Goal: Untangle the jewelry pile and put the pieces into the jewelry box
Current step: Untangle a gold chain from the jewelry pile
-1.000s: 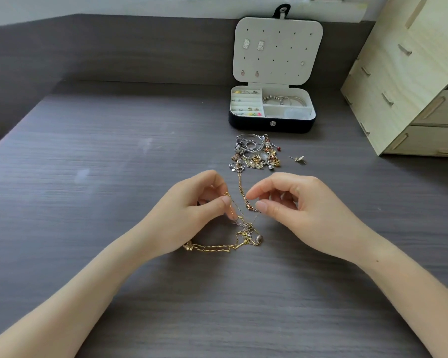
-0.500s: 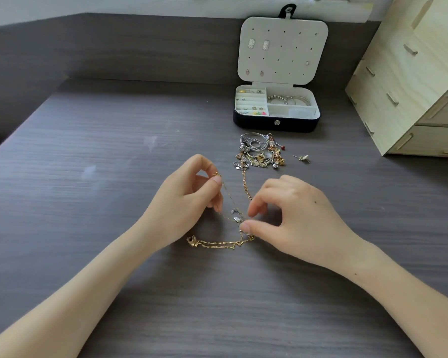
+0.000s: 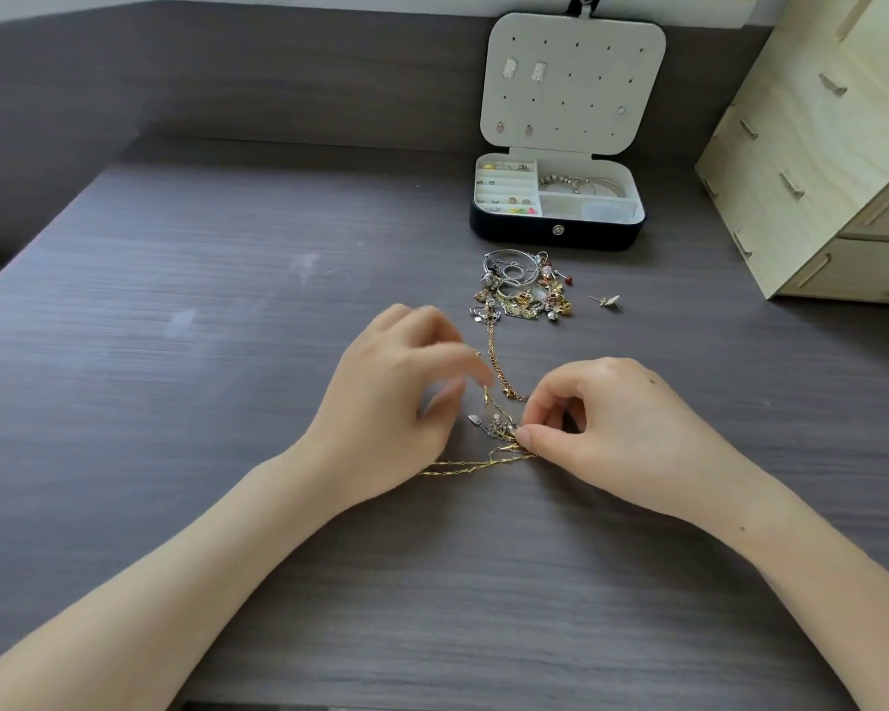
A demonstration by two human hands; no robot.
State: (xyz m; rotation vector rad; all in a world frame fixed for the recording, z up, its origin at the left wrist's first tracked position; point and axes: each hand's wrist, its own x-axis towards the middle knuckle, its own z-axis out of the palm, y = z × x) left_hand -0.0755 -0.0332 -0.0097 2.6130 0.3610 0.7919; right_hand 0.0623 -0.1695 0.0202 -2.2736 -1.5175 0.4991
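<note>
Pinching a small knot of thin gold and silver chains (image 3: 501, 429) between thumb and forefinger, the right hand (image 3: 622, 428) sits low on the grey wood-grain desk (image 3: 227, 351) — a flat gold link chain (image 3: 476, 464) trails from the knot leftward under the left hand (image 3: 396, 402), which is motion-blurred, so I cannot tell if it grips anything. Another gold strand (image 3: 494, 361) runs up to the tangled pile of silver and gold jewelry (image 3: 522, 289), lying just before the open black jewelry box with white lining (image 3: 558, 236).
</note>
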